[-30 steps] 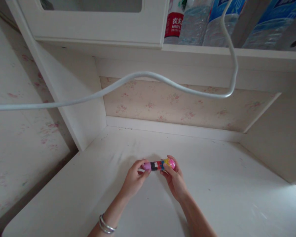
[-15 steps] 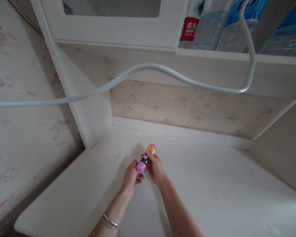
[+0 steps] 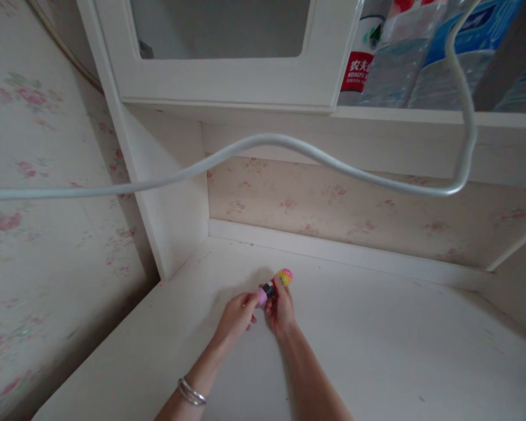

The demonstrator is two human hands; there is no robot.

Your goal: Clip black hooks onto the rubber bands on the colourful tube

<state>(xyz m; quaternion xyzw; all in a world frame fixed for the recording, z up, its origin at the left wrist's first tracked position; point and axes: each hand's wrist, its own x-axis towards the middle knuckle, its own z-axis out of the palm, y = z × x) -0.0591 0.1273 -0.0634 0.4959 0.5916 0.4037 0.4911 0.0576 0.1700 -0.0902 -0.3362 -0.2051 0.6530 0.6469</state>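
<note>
A small, brightly coloured toy-like object point(image 3: 268, 289) is held over the white tabletop, tilted with its upper end to the right. It has a pink and yellow rounded top, a black and red middle and a light purple lower end; its exact kind cannot be made out. My left hand point(image 3: 235, 317), with silver bangles at the wrist, is closed on the purple end. Around the red part below the rounded top, my right hand point(image 3: 283, 309) is closed, thumb on top. Fingers cover part of the object on both sides.
A thick pale cable point(image 3: 272, 140) runs across the view in front of the cabinet. Above the white desk point(image 3: 368, 351) hang a cabinet door point(image 3: 228, 82) and a shelf with water bottles point(image 3: 386, 70). Flowered wallpaper point(image 3: 30, 134) covers the left wall.
My view has tilted up and shifted left. My left hand has turned over the purple end, fingers now pinching it from above, and the object lies flatter. My right hand keeps its hold.
</note>
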